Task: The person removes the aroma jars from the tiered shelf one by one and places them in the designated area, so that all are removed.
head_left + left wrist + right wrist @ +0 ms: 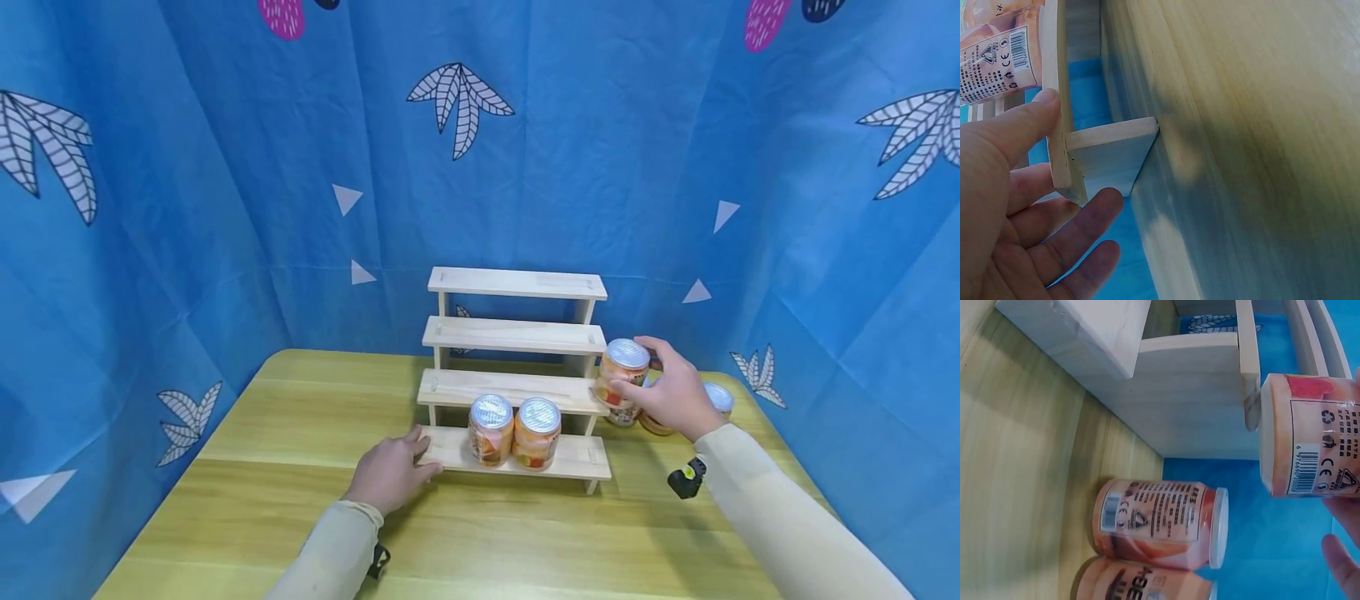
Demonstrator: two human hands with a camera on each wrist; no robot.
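My right hand grips an orange labelled jar with a silvery lid, raised off the table beside the right end of the stepped wooden rack. In the right wrist view, this held jar is close to a plank's end. My left hand holds the left end of the rack's lowest step. Up close, its thumb lies on the plank and other fingers reach round below. Two similar jars, the left one and the right one, stand side by side on that step.
More jars stand on the table right of the rack, partly hidden by my right hand; one lid shows behind the wrist. The right wrist view has two upright jars, one fully visible. A blue patterned curtain encloses the wooden table.
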